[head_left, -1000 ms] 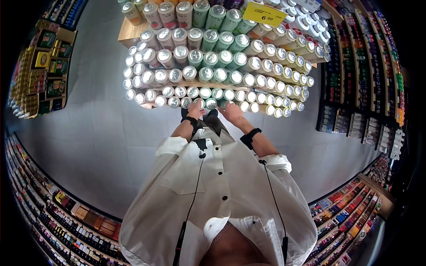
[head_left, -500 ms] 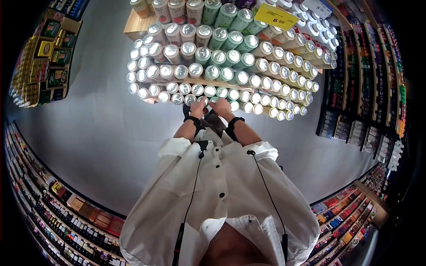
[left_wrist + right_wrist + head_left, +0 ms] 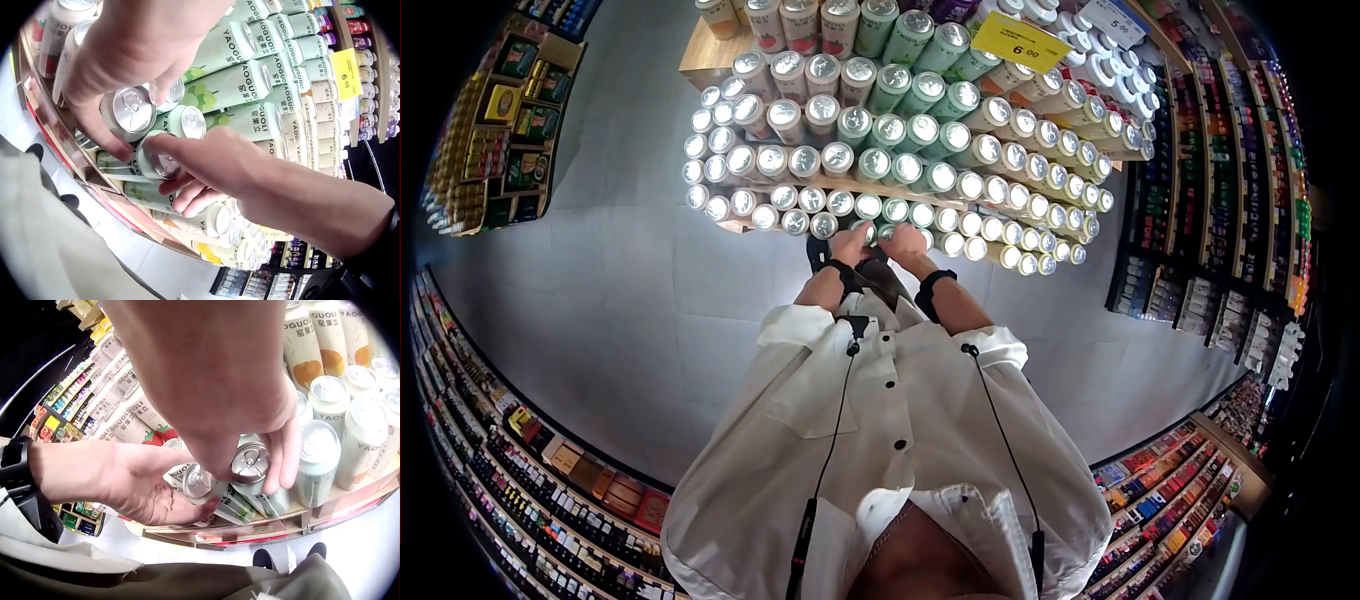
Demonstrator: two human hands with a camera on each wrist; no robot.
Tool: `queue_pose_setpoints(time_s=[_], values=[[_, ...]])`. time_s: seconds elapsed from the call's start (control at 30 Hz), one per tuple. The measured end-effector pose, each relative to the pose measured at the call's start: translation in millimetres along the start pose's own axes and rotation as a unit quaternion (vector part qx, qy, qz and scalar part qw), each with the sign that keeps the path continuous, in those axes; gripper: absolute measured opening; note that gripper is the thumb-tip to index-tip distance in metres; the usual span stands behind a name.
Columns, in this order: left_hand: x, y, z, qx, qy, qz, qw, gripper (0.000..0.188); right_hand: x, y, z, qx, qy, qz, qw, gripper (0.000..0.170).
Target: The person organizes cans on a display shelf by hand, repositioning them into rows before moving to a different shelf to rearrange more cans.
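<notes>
At the front edge of a display of drink cans, my left hand (image 3: 847, 245) and right hand (image 3: 905, 243) work side by side. In the left wrist view my left hand curls its thumb and fingers round a drink can (image 3: 132, 109), whose silver lid faces up. Right beside it, my right hand grips a green drink can (image 3: 165, 164) near the lid, fingers on both sides. The right wrist view shows the lid of the green can (image 3: 251, 464) between the right thumb and fingers. Green cans with grape pictures (image 3: 234, 84) stand in rows behind.
Tiered rows of pink strawberry cans (image 3: 785, 120) stand to the left and cream-coloured cans (image 3: 1000, 190) to the right. A yellow price card (image 3: 1020, 40) hangs over the back rows. Stocked shelves (image 3: 1215, 170) line the right side, with grey floor (image 3: 630, 280) around the display.
My right hand has come in from the right and now grips a can close to the left hand. The left hand has moved slightly right along the front row.
</notes>
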State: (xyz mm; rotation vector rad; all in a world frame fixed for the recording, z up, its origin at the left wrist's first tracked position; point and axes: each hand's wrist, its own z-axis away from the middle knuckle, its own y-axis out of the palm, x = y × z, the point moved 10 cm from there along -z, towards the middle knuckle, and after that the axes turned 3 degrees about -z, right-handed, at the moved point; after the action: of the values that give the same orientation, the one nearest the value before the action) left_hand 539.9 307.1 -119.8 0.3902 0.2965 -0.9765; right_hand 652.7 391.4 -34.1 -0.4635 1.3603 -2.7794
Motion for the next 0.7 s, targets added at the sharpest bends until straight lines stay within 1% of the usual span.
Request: queue_pose_setpoints(time_s=[0.13,0.2,0.33,0.4,0.43,0.5,0.53,0.6,0.63,0.7], values=[[-1,-1,-2,-0.004,0.004,-0.002,1.0,0.047,-1,1,-3,-0.007,-0.006,0.002,1.0,0.051],[4,3,-3,0.023,-0.023,0.007,0.999,0.047,-3,6,-2,0.003,-0.012,0.015,1.0,0.052],[2,7,1,0.022,-0.029,0.001,0.999,0.048,-6,4,2,-0.006,-0.029,0.008,1.0,0.053],[-3,13,4,0.06,-0.009,-0.044,0.997,0.059,-8,-2,4,-0.014,-0.02,-0.004,1.0,0.057],[-3,12,5,0.06,-0.008,-0.044,0.997,0.059,-8,0,4,-0.015,-0.02,-0.004,1.0,0.057],[0,6,3,0.039,-0.02,-0.048,0.998,0.069,-9,4,3,-0.016,-0.009,-0.007,1.0,0.062],[2,3,1,0.038,-0.02,-0.048,0.998,0.069,-10,5,4,-0.015,-0.009,-0.008,1.0,0.062],[1,1,-4,0.065,-0.001,-0.067,0.996,0.078,-12,7,4,-0.015,-0.012,-0.022,1.0,0.065],[1,0,-9,0.062,0.0,-0.068,0.996,0.078,-13,8,4,-0.015,-0.014,-0.023,1.0,0.065],[6,-1,-13,0.057,-0.033,-0.097,0.993,0.084,-13,5,4,-0.034,-0.022,-0.026,0.999,0.066]])
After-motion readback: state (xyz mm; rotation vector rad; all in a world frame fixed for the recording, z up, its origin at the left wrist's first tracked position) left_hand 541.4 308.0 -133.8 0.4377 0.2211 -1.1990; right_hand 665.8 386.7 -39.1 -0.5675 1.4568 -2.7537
